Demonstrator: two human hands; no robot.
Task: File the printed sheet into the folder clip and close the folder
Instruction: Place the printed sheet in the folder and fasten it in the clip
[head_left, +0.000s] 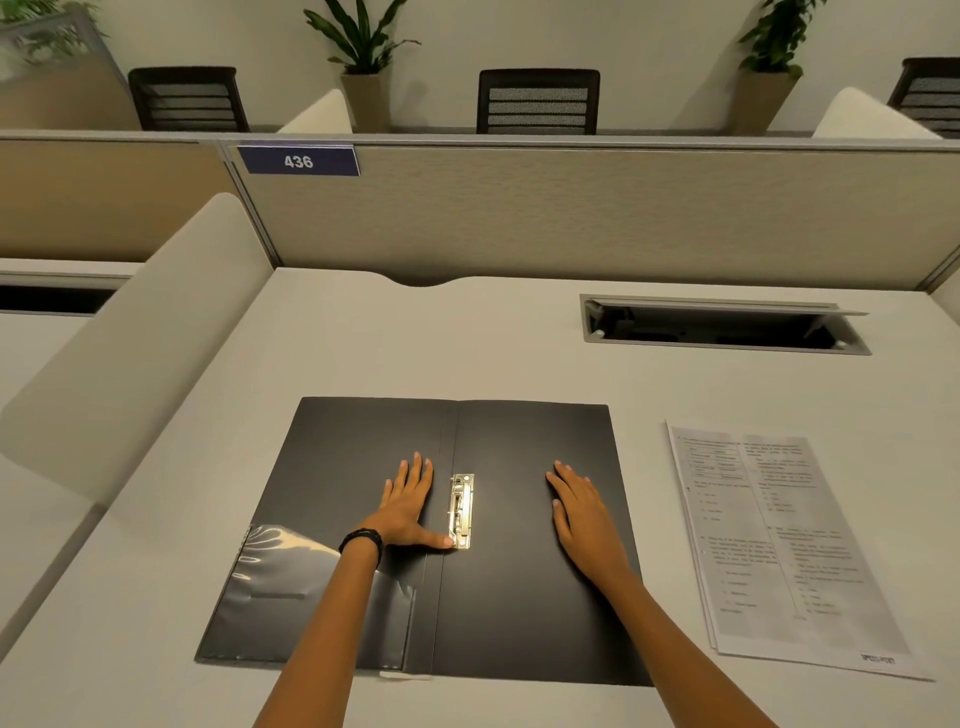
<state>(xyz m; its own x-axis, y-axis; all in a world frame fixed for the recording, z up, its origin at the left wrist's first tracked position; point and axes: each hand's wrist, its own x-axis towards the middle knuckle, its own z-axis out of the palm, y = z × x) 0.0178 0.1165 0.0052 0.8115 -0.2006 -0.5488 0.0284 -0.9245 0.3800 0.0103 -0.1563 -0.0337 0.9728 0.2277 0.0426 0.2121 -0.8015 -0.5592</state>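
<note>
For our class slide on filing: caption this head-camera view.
Both hands flat on the open black plastic folder; printed white sheet waits beside it.

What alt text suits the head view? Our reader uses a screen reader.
A black folder lies open on a desk, both hands flat on it: left hand thumb at the metal clip, right hand opposite. The printed sheet waits alongside.

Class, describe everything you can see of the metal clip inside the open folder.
The clip is a slim, shiny gold-coloured metal bar with a lever mechanism, fixed lengthwise on the right panel of the open black folder, beside the spine. It holds no paper. The left hand lies flat beside it, thumb touching its near end.
</note>
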